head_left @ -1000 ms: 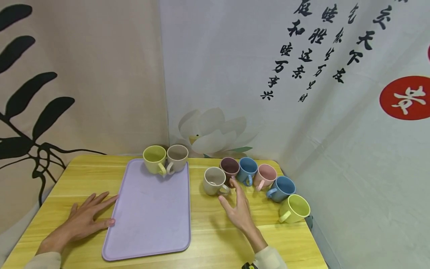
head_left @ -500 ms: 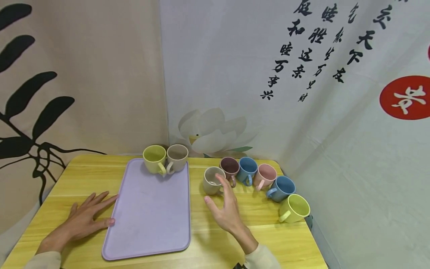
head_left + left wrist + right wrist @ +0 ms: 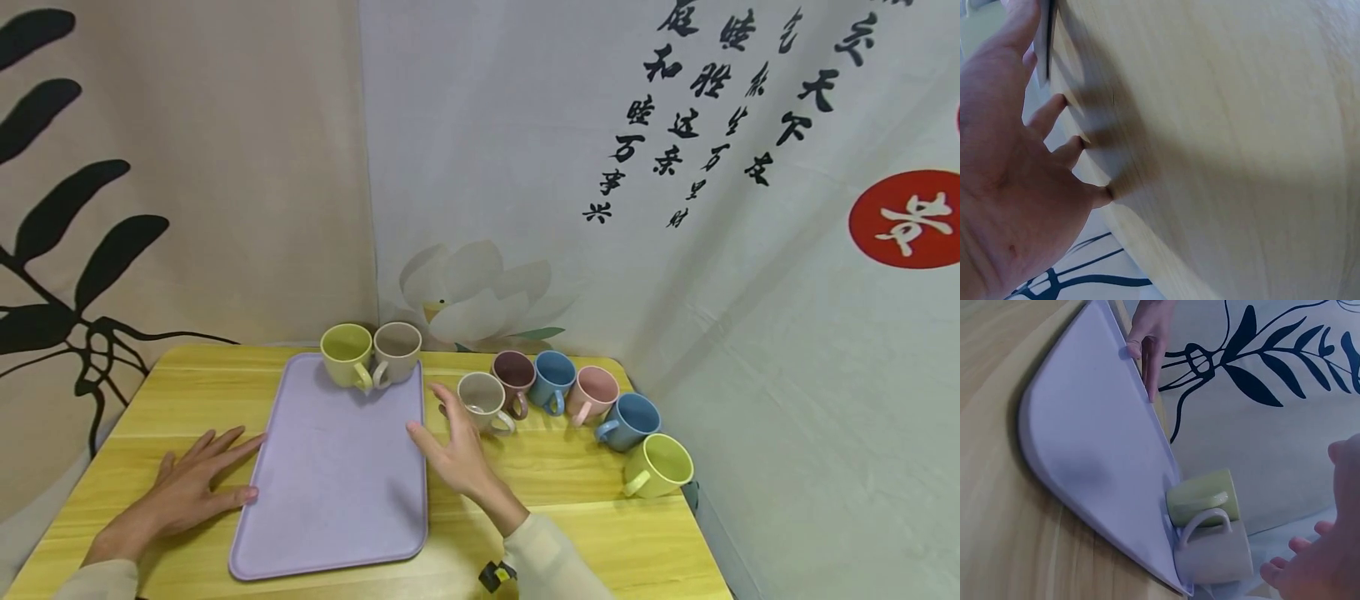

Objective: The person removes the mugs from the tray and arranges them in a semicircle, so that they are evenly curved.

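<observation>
My left hand rests on the table with spread fingers; its index finger and thumb touch the left edge of a lavender tray. In the left wrist view its other fingertips press on the wood. My right hand hovers by the tray's right edge with nothing in it, fingers loosely extended, partly in front of a light grey mug. At the tray's far end a yellow-green mug and a grey mug stand side by side, handles toward me.
Right of the light grey mug, a curved row holds a dark maroon mug, a blue mug, a pink mug, another blue mug and a lime mug. Printed curtains hang behind the wooden table.
My right hand has moved left, from over the maroon mug's handle past the light grey mug to the tray's right edge. My left hand and the mugs have stayed in place.
</observation>
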Tool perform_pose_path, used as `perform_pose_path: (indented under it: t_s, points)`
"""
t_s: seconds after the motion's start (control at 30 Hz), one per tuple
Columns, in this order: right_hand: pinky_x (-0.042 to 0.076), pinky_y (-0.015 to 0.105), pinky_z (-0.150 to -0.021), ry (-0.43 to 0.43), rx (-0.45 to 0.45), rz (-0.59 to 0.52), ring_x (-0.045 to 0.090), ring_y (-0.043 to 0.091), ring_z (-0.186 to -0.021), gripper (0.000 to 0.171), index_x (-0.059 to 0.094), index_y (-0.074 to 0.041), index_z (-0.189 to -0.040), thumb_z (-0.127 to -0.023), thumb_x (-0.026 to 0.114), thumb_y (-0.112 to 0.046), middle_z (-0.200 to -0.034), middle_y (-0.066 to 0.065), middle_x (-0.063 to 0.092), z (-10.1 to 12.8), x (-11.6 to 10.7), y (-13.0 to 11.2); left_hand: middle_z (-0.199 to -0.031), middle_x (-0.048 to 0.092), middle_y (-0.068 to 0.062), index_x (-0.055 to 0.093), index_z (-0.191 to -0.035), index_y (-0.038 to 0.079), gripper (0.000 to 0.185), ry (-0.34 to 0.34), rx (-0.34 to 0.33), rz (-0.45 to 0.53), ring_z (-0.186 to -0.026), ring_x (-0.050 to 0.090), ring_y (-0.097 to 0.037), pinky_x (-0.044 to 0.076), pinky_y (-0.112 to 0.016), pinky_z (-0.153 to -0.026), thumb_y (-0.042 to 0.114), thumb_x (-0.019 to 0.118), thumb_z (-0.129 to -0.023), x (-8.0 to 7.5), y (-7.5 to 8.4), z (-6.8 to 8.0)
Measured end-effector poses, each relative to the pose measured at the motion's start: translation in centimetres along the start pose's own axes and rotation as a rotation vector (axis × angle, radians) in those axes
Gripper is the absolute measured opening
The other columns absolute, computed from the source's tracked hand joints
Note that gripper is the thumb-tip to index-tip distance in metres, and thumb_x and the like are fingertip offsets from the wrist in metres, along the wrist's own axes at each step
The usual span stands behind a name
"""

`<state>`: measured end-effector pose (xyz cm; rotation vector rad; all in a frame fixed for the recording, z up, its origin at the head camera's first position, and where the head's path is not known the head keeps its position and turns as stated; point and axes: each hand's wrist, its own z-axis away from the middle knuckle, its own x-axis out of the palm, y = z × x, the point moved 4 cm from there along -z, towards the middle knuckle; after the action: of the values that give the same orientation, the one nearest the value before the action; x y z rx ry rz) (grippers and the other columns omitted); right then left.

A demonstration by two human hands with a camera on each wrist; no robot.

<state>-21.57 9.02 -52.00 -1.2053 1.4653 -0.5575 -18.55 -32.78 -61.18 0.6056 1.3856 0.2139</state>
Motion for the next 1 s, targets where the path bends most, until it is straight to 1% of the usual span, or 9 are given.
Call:
perform_pose_path:
  t_s: [0.03, 0.13, 0.33, 0.5, 0.63, 0.73, 0.87, 0.93, 1.0]
  points:
    - [0.046, 0.056, -0.134, -0.005, 0.007, -0.004, 0.051, 0.034, -0.163, 0.068, 0.046, -0.012, -0.169, -0.110, 0.072, -0.034, -0.175, 0.015, 0.052, -0.4, 0.3, 0.1, -0.176, 0.034, -0.040, 0.044, -0.175, 0.028, 0.089, 0.000, 0.001, -0.001, -0.154, 0.024, -0.082, 0.009, -0.107, -0.106, 0.055, 0.083, -0.099, 0.0, 0.0, 0.0]
    - [0.047, 0.059, -0.132, -0.017, 0.030, -0.035, 0.053, 0.038, -0.161, 0.068, 0.047, -0.007, -0.168, -0.111, 0.072, -0.033, -0.172, 0.018, 0.055, -1.5, 1.3, 0.5, -0.175, 0.035, -0.041, 0.044, -0.175, 0.029, 0.089, 0.005, 0.006, -0.003, -0.154, 0.025, -0.082, 0.010, -0.107, -0.106, 0.054, 0.083, -0.099, -0.1, 0.1, 0.0]
    - [0.049, 0.061, -0.130, -0.041, 0.086, -0.075, 0.057, 0.044, -0.156, 0.068, 0.047, -0.003, -0.166, -0.111, 0.071, -0.035, -0.168, 0.022, 0.057, -3.4, 3.1, 1.3, -0.175, 0.035, -0.040, 0.043, -0.175, 0.030, 0.089, 0.007, 0.005, -0.001, -0.154, 0.025, -0.081, 0.011, -0.106, -0.106, 0.052, 0.084, -0.099, -0.2, 0.2, 0.1]
    - [0.049, 0.061, -0.130, -0.062, 0.127, -0.105, 0.055, 0.049, -0.157, 0.068, 0.048, -0.002, -0.165, -0.110, 0.071, -0.035, -0.169, 0.024, 0.056, -4.8, 4.5, 2.1, -0.175, 0.035, -0.041, 0.044, -0.175, 0.029, 0.089, 0.008, 0.004, 0.001, -0.154, 0.025, -0.082, 0.011, -0.106, -0.106, 0.051, 0.084, -0.099, -0.2, 0.2, 0.1]
    - [0.049, 0.062, -0.130, -0.089, 0.174, -0.139, 0.054, 0.053, -0.156, 0.073, 0.045, 0.003, -0.166, -0.111, 0.071, -0.037, -0.169, 0.029, 0.053, -5.7, 5.5, 2.5, -0.175, 0.035, -0.041, 0.043, -0.175, 0.031, 0.089, 0.012, 0.010, 0.002, -0.154, 0.025, -0.081, 0.011, -0.106, -0.106, 0.051, 0.084, -0.099, -0.1, 0.1, 0.1]
    - [0.051, 0.062, -0.128, -0.100, 0.202, -0.163, 0.056, 0.054, -0.154, 0.072, 0.047, 0.005, -0.164, -0.111, 0.071, -0.037, -0.167, 0.030, 0.055, -6.3, 6.2, 2.6, -0.175, 0.036, -0.040, 0.043, -0.175, 0.031, 0.089, 0.015, 0.014, -0.001, -0.154, 0.026, -0.081, 0.011, -0.106, -0.107, 0.051, 0.084, -0.099, -0.1, 0.0, 0.2]
    - [0.052, 0.063, -0.127, -0.093, 0.217, -0.182, 0.058, 0.056, -0.151, 0.067, 0.052, 0.005, -0.160, -0.110, 0.073, -0.034, -0.164, 0.029, 0.059, -7.0, 6.9, 2.7, -0.175, 0.036, -0.040, 0.043, -0.175, 0.031, 0.089, 0.015, 0.013, 0.000, -0.154, 0.025, -0.081, 0.011, -0.106, -0.107, 0.051, 0.084, -0.099, -0.1, 0.0, 0.1]
    - [0.053, 0.059, -0.126, -0.087, 0.241, -0.186, 0.060, 0.053, -0.149, 0.066, 0.054, 0.004, -0.159, -0.110, 0.073, -0.034, -0.162, 0.027, 0.061, -7.2, 7.3, 2.9, -0.175, 0.036, -0.040, 0.044, -0.175, 0.030, 0.089, 0.013, 0.009, 0.000, -0.154, 0.025, -0.081, 0.011, -0.106, -0.106, 0.051, 0.084, -0.099, -0.1, 0.0, 0.1]
    - [0.059, 0.055, -0.120, -0.079, 0.280, -0.209, 0.065, 0.049, -0.146, 0.064, 0.056, 0.002, -0.159, -0.109, 0.074, -0.034, -0.161, 0.025, 0.063, -7.5, 7.7, 3.1, -0.175, 0.036, -0.040, 0.044, -0.174, 0.029, 0.088, 0.012, 0.006, 0.002, -0.155, 0.025, -0.081, 0.011, -0.106, -0.106, 0.051, 0.084, -0.099, 0.0, 0.1, 0.1]
